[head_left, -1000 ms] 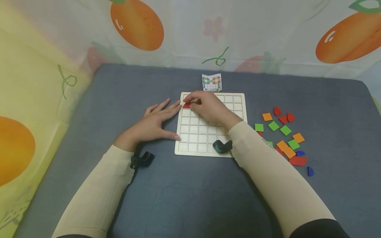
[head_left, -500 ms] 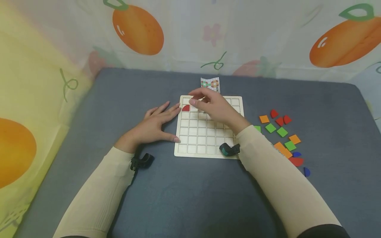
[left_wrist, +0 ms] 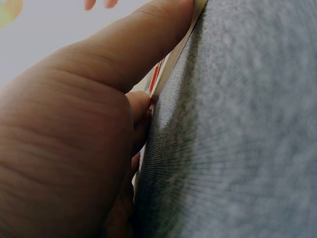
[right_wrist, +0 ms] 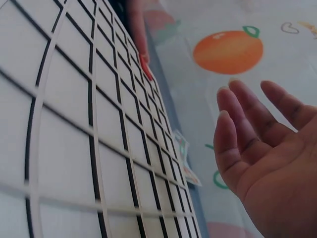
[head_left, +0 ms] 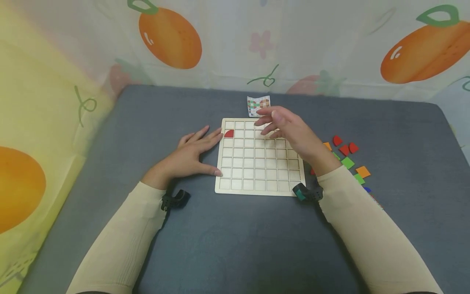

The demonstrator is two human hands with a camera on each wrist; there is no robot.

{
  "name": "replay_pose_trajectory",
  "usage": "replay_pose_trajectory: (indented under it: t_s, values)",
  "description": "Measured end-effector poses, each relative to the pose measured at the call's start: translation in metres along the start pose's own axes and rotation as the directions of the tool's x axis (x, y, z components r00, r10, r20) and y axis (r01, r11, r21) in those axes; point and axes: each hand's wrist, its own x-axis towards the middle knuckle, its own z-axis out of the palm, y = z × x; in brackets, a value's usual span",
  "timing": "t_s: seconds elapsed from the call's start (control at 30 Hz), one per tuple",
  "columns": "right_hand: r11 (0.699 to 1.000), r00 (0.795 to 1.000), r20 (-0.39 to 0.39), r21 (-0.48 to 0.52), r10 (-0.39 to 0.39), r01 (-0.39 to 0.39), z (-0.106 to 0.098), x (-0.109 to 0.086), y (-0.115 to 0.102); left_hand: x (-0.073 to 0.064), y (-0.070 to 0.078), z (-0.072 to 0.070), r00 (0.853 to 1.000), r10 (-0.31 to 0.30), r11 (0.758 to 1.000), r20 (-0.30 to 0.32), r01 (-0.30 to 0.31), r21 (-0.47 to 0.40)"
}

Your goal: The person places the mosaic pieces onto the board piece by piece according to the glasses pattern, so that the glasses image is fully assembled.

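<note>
A pale wooden grid board (head_left: 238, 163) lies on the dark grey table. One red quarter-round tile (head_left: 229, 133) sits in a cell of its second row, at the left edge. My left hand (head_left: 187, 157) lies flat with spread fingers, its fingertips and thumb touching the board's left side. Above the board's upper right part hovers my right hand (head_left: 293, 132), holding nothing. In the right wrist view the fingers of the right hand (right_wrist: 277, 153) are loosely bent and apart from the board (right_wrist: 64, 134). The left wrist view shows the left thumb (left_wrist: 133, 44) against the board's edge.
Behind the board is a small printed pattern card (head_left: 253, 107), partly covered by the right hand. Several loose tiles lie to the right: red (head_left: 337, 140), green (head_left: 347, 163) and orange (head_left: 363, 171). The right forearm hides some. A patterned curtain (head_left: 227, 45) hangs behind the table.
My right hand has let go of the red tile, leaving it in the cell, and has lifted and moved right across the board. The left hand stays at the board's edge.
</note>
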Motion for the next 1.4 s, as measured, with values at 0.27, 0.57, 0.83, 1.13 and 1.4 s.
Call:
replay_pose_trajectory:
  t_s: [0.27,0.57,0.83,1.13,1.4]
  values:
    - [0.992,0.998,-0.020,0.109,-0.054,0.056,-0.030,-0.032,0.004,0.000,-0.002,-0.001,1.000,0.010,1.000,-0.013,-0.010,-0.007]
    - [0.995,0.994,-0.097,0.083,-0.046,0.054,-0.059,-0.068,0.010,-0.001,-0.005,-0.001,0.999,0.029,0.999,-0.015,-0.030,-0.016]
    - [0.993,0.992,-0.115,-0.101,0.048,-0.059,-0.076,-0.095,0.022,-0.002,-0.003,-0.003,1.000,0.022,1.000,-0.010,-0.023,-0.021]
    - [0.925,0.982,-0.116,-0.336,0.148,-0.179,-0.078,-0.107,0.039,-0.003,-0.002,-0.004,1.000,0.002,1.000,-0.003,-0.002,-0.017]
    - [0.849,0.979,-0.080,-0.488,0.189,-0.204,-0.077,-0.106,0.039,-0.002,-0.003,-0.005,1.000,-0.002,1.000,-0.011,0.002,-0.001]
